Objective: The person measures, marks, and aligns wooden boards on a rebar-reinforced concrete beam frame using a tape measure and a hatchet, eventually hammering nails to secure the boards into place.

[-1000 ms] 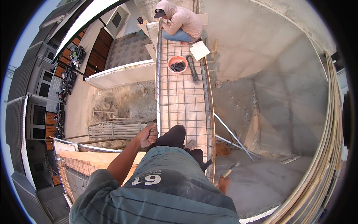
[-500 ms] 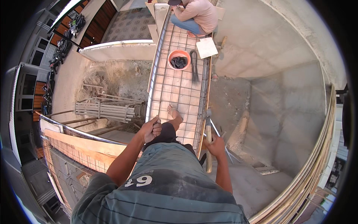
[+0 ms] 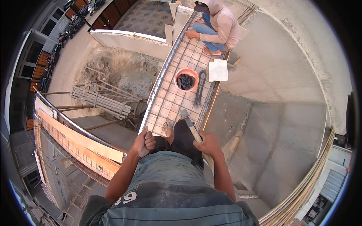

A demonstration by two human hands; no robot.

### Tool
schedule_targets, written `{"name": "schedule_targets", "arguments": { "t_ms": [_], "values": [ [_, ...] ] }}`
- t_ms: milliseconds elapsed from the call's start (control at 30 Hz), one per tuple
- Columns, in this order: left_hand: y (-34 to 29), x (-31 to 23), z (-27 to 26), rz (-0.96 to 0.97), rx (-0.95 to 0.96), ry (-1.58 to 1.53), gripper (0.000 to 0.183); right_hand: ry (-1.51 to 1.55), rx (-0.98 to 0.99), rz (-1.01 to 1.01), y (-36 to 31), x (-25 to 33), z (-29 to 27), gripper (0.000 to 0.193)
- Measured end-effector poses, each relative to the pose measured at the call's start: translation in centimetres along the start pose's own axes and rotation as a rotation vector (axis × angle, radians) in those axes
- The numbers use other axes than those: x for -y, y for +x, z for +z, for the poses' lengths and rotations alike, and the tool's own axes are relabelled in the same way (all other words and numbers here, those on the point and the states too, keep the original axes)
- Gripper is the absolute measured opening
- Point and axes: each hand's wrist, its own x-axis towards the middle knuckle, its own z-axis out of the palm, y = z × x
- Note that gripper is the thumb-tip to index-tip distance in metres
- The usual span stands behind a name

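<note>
My right hand (image 3: pixel 209 144) grips a hammer (image 3: pixel 195 132) by its pale wooden handle. The grey metal head points up and away, over the steel bar grid (image 3: pixel 166 107) on the plywood. Closed into a fist, my left hand (image 3: pixel 144 143) is at the left side of my lap; whatever its fingers hold, if anything, is hidden. One bare foot (image 3: pixel 168 130) rests on the grid. Farther along stands an orange bucket (image 3: pixel 186 70) with black material in it. Beside it lies a bundle of dark tie wire (image 3: pixel 200 88).
A person (image 3: pixel 222 30) in a hooded top squats at the far end of the grid, near a white board (image 3: pixel 218 71). Both sides of the narrow deck drop to lower ground. Stacked poles (image 3: pixel 102 101) lie below left; bamboo poles (image 3: pixel 301 188) run along the right.
My right hand has raised the hammer and brought it inward, its head now over the grid. The view has turned, and the squatting person shows more fully. My left hand remains closed.
</note>
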Motion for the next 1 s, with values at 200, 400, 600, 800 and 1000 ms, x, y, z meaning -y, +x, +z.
{"name": "schedule_targets", "arguments": {
  "t_ms": [200,400,600,800,1000],
  "values": [
    [0.0,0.1,0.9,0.250,-0.175,-0.215,0.047,-0.033,0.205,0.163,8.1,-14.1,2.3,0.038],
    [-1.7,6.2,1.2,0.511,-0.402,-0.452,0.045,-0.327,0.458,0.218,17.2,-25.5,0.0,0.041],
    [-0.5,14.4,2.6,0.744,-0.645,-0.870,0.054,-0.626,0.729,-0.071,29.2,-20.4,-4.5,0.048],
    [-2.2,22.2,2.5,0.921,-0.638,-1.262,0.057,-0.885,0.804,-0.380,40.0,-13.2,-3.3,0.054],
    [-4.1,28.7,-1.1,1.145,-0.606,-1.561,0.051,-0.708,0.653,-0.591,39.7,-0.7,4.1,0.060]
  ]
}}
